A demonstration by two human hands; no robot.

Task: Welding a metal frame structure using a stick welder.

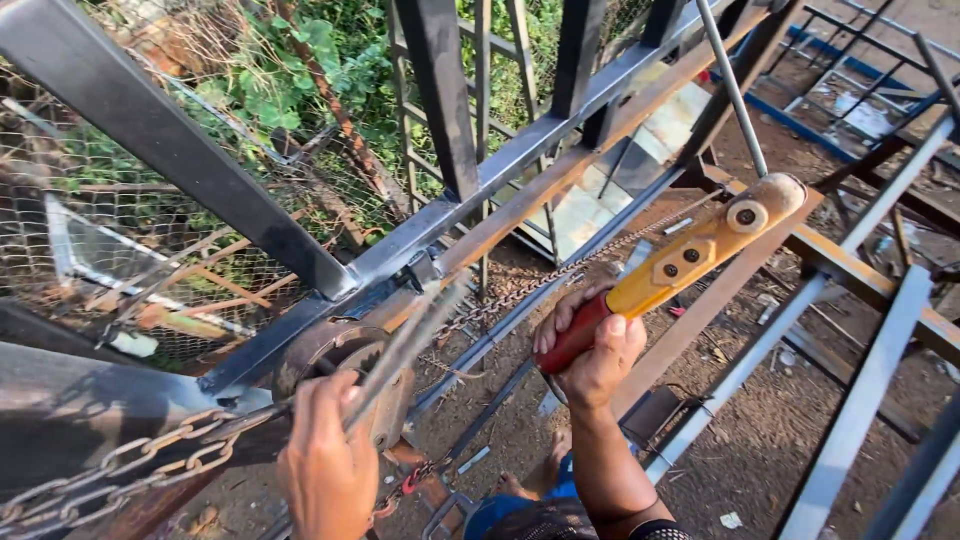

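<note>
Lower left, the load chain (120, 470) runs taut into the lever hoist (350, 370), so it looks already hooked up and under tension. The left hand (325, 460) grips a blurred steel bar (410, 340) beside it. Centre frame, the right hand (590, 350) is clenched on the yellow ratchet handle (690, 250); tightening looks midway. The chain's far end runs out of frame, its anchor unseen.

We see bare dirt ground (760, 450) below us. Steel bars (870, 380) lie on it. Paper scraps (731, 520) lie there too.
</note>
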